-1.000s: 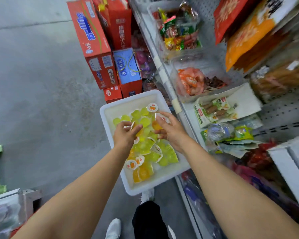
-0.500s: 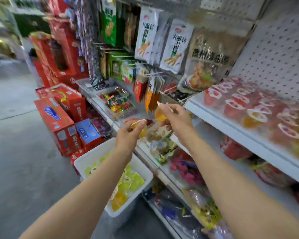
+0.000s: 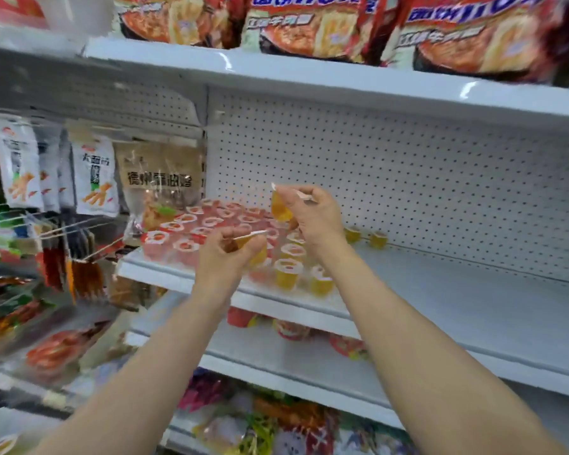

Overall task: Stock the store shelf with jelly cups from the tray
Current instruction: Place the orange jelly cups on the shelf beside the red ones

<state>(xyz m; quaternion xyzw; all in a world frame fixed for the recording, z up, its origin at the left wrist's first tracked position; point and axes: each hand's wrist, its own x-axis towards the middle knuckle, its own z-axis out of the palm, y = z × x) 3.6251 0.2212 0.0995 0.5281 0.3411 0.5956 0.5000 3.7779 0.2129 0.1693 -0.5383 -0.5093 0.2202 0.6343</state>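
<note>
My left hand (image 3: 225,254) is closed around a yellow jelly cup (image 3: 255,249), held just in front of the white shelf (image 3: 440,290). Higher and further in, my right hand (image 3: 312,215) grips another yellow jelly cup (image 3: 279,206) above the cups standing on the shelf. Red jelly cups (image 3: 191,229) fill the shelf's left part in rows. Several yellow cups (image 3: 288,272) stand to their right, two more (image 3: 365,238) near the pegboard. A corner of the white tray (image 3: 0,431) shows at the bottom left.
The shelf's right half is bare white metal. A pegboard back wall (image 3: 408,178) rises behind it. Hanging snack packets (image 3: 92,178) crowd the left. Noodle packs (image 3: 309,24) sit on the shelf above, and more goods lie on the shelves below (image 3: 293,330).
Both hands lifted a jelly cup out of the tray and rose to the shelf. My view swung up from the floor tray to the shelf of cups.
</note>
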